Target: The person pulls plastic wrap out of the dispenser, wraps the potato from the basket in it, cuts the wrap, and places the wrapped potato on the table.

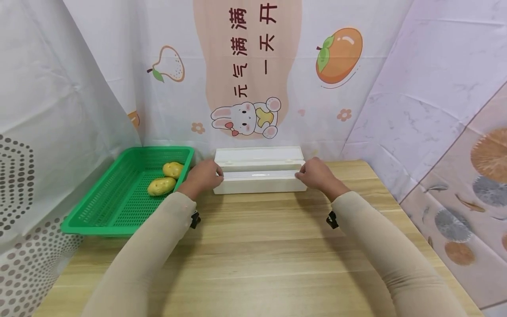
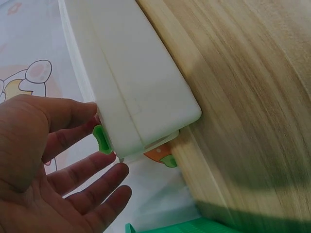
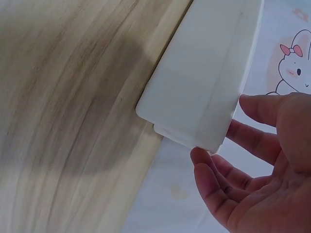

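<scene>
Cloth backdrop (image 1: pixel 166 114): in the head view it hangs behind a wood-grained table (image 1: pixel 257 246), printed with fruit, lettering and a rabbit (image 1: pixel 243 119).
Green basket (image 1: pixel 103 230): stands at the table's left side, with two potatoes (image 1: pixel 161 186) inside.
White box (image 1: pixel 259 185): lies crosswise near the table's far edge, right of the basket, its lid (image 1: pixel 257 154) apparently tipped back and its top open; the contents are unclear.
Both ends: the left hand (image 1: pixel 203 176) is at one, the right hand (image 1: pixel 315 172) at the other. The step in hand looks like two-handed work at the opening, either steadying the box or handling what lies in it.
Left end: in the left wrist view, thumb and forefinger curl about the box's edge beside a small green piece (image 2: pixel 101 140); the other fingers spread loosely.
Right end: in the right wrist view, thumb and forefinger bend round the corner, and another fingertip touches the end; the exact contact behind is hidden.
Opening: the next move probably calls for both hands acting evenly, since pulling one end alone could skew the box.
</scene>
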`<control>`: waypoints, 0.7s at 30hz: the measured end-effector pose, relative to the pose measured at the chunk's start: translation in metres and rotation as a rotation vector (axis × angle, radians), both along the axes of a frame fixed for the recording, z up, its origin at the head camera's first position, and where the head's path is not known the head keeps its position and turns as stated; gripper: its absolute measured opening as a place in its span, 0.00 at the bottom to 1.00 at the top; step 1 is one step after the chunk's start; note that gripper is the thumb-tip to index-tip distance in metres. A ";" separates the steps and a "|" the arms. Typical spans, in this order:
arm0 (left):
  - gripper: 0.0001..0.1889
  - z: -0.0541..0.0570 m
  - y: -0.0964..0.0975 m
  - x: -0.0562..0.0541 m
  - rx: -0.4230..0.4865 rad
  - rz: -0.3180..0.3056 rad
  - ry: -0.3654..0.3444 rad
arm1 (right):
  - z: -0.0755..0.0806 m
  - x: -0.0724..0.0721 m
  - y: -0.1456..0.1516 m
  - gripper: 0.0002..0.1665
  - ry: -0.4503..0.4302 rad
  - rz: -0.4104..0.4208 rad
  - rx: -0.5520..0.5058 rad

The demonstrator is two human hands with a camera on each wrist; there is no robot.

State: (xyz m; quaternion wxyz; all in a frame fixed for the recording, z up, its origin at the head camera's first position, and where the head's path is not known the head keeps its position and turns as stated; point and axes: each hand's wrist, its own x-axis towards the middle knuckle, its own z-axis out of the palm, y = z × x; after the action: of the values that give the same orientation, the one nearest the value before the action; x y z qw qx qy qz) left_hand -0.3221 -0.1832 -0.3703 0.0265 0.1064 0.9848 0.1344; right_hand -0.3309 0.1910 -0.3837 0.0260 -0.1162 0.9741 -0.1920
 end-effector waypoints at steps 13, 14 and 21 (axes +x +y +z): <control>0.10 0.001 0.000 -0.002 0.022 0.054 -0.023 | -0.003 -0.007 -0.001 0.17 -0.075 -0.090 -0.121; 0.10 0.000 0.000 -0.003 0.019 0.056 -0.019 | -0.003 -0.007 -0.001 0.17 -0.079 -0.095 -0.125; 0.11 -0.002 0.000 -0.007 0.020 0.078 0.011 | -0.001 -0.007 -0.002 0.18 -0.114 -0.123 -0.186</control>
State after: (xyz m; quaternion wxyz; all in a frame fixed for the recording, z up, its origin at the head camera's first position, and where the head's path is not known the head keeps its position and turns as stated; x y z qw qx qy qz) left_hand -0.3293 -0.1828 -0.3723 0.0148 0.0690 0.9870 0.1446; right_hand -0.3375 0.1890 -0.3849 0.0585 -0.0470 0.9544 -0.2888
